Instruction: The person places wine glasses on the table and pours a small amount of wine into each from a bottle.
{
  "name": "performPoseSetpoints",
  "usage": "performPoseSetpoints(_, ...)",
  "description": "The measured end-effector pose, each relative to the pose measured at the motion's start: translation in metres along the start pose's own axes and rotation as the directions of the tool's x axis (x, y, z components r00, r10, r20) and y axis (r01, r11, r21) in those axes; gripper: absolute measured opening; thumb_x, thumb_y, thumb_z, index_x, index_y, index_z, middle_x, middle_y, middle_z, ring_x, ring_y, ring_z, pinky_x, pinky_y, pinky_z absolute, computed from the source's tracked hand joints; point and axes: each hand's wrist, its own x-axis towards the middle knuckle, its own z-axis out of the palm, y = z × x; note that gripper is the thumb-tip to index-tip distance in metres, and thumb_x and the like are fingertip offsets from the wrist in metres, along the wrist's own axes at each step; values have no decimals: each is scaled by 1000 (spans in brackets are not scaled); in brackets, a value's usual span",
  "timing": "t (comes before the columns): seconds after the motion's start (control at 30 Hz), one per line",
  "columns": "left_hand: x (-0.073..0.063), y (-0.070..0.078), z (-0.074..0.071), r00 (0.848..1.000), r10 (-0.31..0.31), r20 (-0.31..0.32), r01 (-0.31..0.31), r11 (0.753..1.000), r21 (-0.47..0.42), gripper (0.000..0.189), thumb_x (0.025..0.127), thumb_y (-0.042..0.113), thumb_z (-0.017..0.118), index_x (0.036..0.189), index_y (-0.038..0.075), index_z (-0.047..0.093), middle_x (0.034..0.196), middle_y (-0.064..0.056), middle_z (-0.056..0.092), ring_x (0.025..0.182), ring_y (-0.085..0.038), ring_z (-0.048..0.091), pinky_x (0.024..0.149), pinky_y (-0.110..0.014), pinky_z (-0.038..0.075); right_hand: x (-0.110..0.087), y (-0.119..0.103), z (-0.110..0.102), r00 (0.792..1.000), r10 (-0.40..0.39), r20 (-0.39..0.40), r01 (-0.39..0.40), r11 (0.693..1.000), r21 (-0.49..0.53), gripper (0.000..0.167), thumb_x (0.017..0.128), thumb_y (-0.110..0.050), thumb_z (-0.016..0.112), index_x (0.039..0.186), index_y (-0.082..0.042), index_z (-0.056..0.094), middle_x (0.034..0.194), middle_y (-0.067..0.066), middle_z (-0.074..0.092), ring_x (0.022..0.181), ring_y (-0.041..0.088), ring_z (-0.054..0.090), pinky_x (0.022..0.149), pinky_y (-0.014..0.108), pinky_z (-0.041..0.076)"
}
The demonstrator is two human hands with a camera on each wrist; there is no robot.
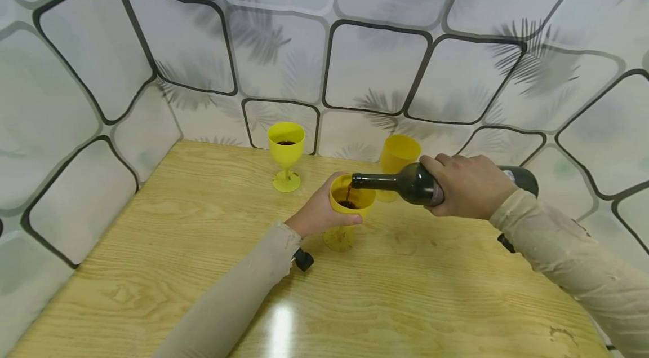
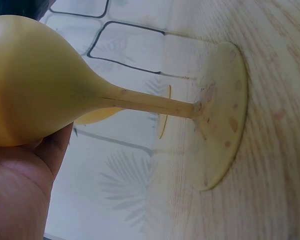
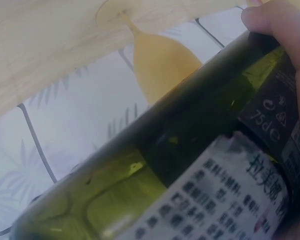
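Note:
My right hand (image 1: 463,186) grips a dark green wine bottle (image 1: 413,183) around its body, tipped nearly level with the neck to the left. From its mouth a thin dark red stream falls into a yellow goblet (image 1: 355,200), where dark liquid covers the bottom. My left hand (image 1: 321,208) is wrapped around that goblet's bowl, and its foot (image 2: 225,120) is down at the tabletop in the left wrist view. Printed labels (image 3: 210,195) show on the bottle in the right wrist view; liquid fills part of the glass.
Farther back on the wooden table (image 1: 203,222) stands another yellow goblet (image 1: 286,146) with dark liquid in it. An orange-yellow goblet (image 1: 399,154) is behind the bottle neck, partly hidden. A patterned wall covering (image 1: 284,65) rises along the back and left table edges.

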Motion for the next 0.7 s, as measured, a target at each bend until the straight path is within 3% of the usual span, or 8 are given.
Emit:
performPoseSetpoints(0.4, -1, 0, 1, 1000, -23, -10, 23, 1000, 13, 84, 83, 20, 88, 150, 23, 37, 133, -2, 59, 120, -21, 60, 103, -38, 51, -2, 0, -3, 1000, -5, 0, 5, 1000, -10, 73, 63, -46, 89, 114, -9, 53, 81, 4, 62, 57, 18, 58, 46, 42, 52)
performPoseSetpoints(0.7, -1, 2, 1, 1000, -6, -17, 7, 1000, 29, 85, 83, 22, 89, 150, 23, 36, 133, -2, 59, 119, -20, 60, 103, -37, 51, 1, 2, -7, 1000, -9, -13, 9, 1000, -12, 70, 63, -46, 87, 112, -10, 53, 79, 3, 60, 56, 17, 55, 46, 43, 50)
